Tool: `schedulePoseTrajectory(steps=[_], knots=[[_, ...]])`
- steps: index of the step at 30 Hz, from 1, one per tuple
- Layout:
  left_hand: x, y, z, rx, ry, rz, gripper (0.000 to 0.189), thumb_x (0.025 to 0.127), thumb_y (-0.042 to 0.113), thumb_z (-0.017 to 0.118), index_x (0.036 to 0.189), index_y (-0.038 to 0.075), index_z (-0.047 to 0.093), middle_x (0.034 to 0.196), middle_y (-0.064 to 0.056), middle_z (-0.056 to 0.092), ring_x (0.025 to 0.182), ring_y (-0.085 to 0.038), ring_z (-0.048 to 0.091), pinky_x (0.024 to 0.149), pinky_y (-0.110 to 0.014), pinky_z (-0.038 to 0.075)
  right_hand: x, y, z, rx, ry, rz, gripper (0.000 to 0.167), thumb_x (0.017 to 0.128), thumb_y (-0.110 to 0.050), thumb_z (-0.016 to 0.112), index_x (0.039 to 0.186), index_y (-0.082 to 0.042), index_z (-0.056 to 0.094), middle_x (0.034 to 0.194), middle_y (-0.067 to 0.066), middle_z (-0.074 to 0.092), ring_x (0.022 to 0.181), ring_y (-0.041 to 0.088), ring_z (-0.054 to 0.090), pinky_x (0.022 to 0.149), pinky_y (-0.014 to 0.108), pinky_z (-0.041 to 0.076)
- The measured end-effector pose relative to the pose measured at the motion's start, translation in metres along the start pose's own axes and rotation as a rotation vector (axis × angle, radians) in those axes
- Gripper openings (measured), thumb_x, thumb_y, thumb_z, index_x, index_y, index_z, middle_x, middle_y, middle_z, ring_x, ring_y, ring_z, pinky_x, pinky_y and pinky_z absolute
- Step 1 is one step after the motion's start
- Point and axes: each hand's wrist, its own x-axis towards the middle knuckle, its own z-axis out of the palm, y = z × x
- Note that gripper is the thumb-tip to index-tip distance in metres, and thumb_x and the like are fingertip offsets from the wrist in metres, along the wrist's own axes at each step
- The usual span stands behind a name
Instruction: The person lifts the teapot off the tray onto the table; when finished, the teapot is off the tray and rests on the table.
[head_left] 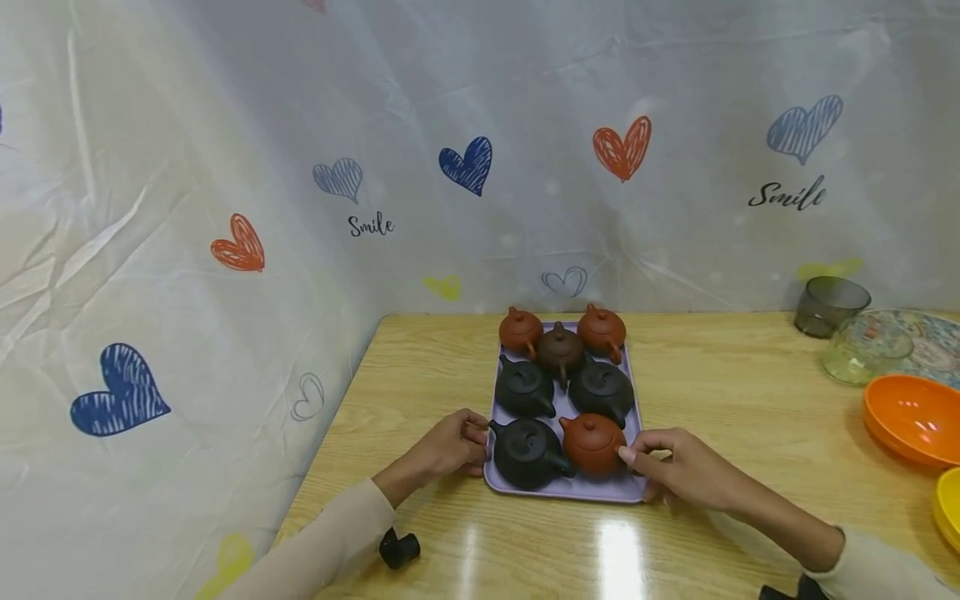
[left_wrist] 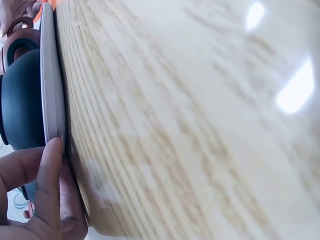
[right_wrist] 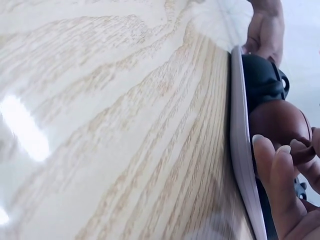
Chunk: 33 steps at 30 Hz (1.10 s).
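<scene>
A lilac tray [head_left: 577,497] lies on the wooden table and bears several small teapots in close rows. At its front right stands a reddish-orange teapot [head_left: 592,443]; my right hand [head_left: 686,468] pinches this teapot's handle [right_wrist: 303,154] between thumb and fingers. Beside it, at the front left, is a black teapot [head_left: 525,454]. My left hand [head_left: 448,446] grips the tray's left edge, with a fingertip on the outer rim [left_wrist: 52,95]. Behind stand two more black teapots, a dark brown teapot [head_left: 559,350] and two orange-brown ones at the back.
On the right are an orange bowl [head_left: 911,421], a yellow bowl [head_left: 949,504], a clear greenish bowl [head_left: 862,354], a grey glass bowl [head_left: 828,308] and a patterned plate [head_left: 941,337]. A heart-printed cloth [head_left: 525,100] hangs behind the table.
</scene>
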Motion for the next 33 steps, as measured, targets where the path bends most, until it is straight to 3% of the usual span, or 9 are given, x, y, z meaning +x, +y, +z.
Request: schedulePoseTrajectory(steps=[11, 21, 33], knots=[[0.001, -0.001, -0.004, 0.013, 0.016, 0.004, 0.043, 0.087, -0.003, 0.066, 0.127, -0.005, 0.051, 0.106, -0.017, 0.057, 0.078, -0.020, 0.062, 0.068, -0.034, 0.063, 0.007, 0.002, 0.003, 0.019, -0.008, 0.015, 0.034, 0.103, -0.028, 0.057, 0.089, 0.003, 0.061, 0.086, 0.015, 0.064, 0.067, 0.022, 0.069, 0.048, 0.033, 0.055], [0.001, 0.000, -0.006, 0.017, 0.024, 0.014, 0.047, 0.084, -0.003, 0.068, 0.127, -0.005, 0.050, 0.106, -0.017, 0.057, 0.077, -0.020, 0.062, 0.068, -0.035, 0.063, 0.008, 0.000, 0.001, 0.087, -0.017, 0.057, 0.035, 0.101, -0.026, 0.062, 0.090, 0.007, 0.064, 0.092, 0.014, 0.066, 0.076, 0.021, 0.069, 0.057, 0.029, 0.058], [0.002, -0.003, 0.001, -0.009, 0.003, 0.021, 0.045, 0.083, -0.005, 0.067, 0.125, -0.006, 0.049, 0.104, -0.016, 0.057, 0.077, -0.019, 0.061, 0.068, -0.033, 0.063, -0.005, 0.001, -0.011, 0.107, -0.034, 0.069, 0.032, 0.102, -0.024, 0.060, 0.096, 0.006, 0.065, 0.094, 0.012, 0.067, 0.079, 0.022, 0.071, 0.062, 0.031, 0.060]])
